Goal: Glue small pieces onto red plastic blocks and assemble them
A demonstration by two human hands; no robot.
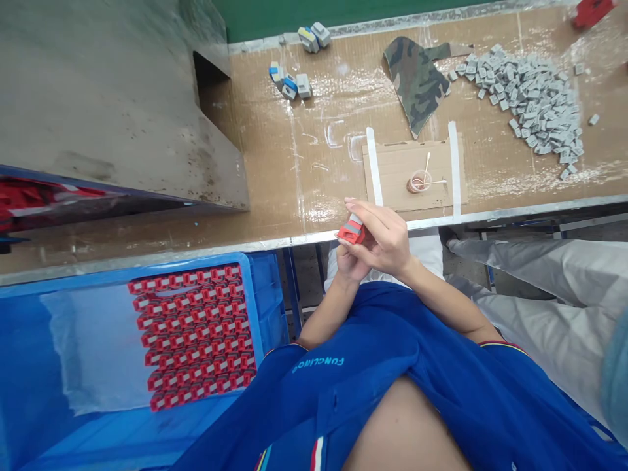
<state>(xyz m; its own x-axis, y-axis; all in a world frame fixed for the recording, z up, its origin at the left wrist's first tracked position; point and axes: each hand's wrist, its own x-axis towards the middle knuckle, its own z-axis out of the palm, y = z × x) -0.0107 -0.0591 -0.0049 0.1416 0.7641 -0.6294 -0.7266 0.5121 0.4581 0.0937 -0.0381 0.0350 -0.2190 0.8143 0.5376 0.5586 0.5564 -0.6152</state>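
- Lettering: pale letters on the blue shirt [373, 340], upside down in this view, read roughly "FUNCLINGS" [318, 364]; the last letters are uncertain. No other writing is legible.
- Work piece: a small red-and-grey plastic piece [351, 230] is held between both hands, just over the near edge of the bench.
- Bench: the brown, glossy-streaked work bench [314, 176] has a metal near edge.
- Far right on bench: a heap of small grey plastic blocks [530, 98], with a camouflage cloth [415, 82] just left of it.
- Far left on bench: two small clusters of grey-and-blue blocks [289, 82], beside a grey metal housing [112, 98] that blocks the left side of the view.
- Centre of bench: a cardboard sheet [392, 170] held by white tape [454, 170], under a small clear cup [419, 181] with thin sticks in it.
- Near left: a blue plastic crate [252, 314] holds rows of red-and-white pieces [191, 337].
- Near right: light grey trousers [544, 281] show past the forearm.
- Right hand [385, 239]: on top, its fingers [373, 219] closed narrowly over the piece, touching it.
- Left hand [346, 261]: below, cupped close under the piece and supporting it; its fingers are mostly hidden.
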